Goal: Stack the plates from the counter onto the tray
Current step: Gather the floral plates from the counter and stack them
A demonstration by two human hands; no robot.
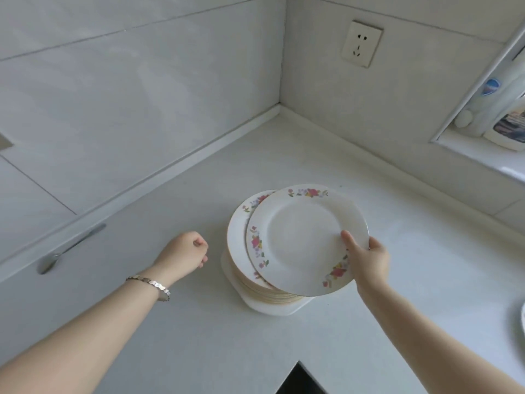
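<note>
My right hand (369,258) grips a white plate with a flower rim (301,237) at its right edge, thumb on top. The plate is tilted and held just above a stack of several matching plates (237,237). That stack sits on a white tray (272,307), of which only the near edge shows. My left hand (186,250) hovers to the left of the stack with its fingers curled shut and nothing in it; a silver bracelet is on that wrist.
The white counter (176,322) fills a corner between two tiled walls. A wall socket (361,43) is above. Bottles (500,109) stand on a sill at the right. A plate rim (522,311) shows at the right edge. A dark gap (301,379) lies at the counter's near edge.
</note>
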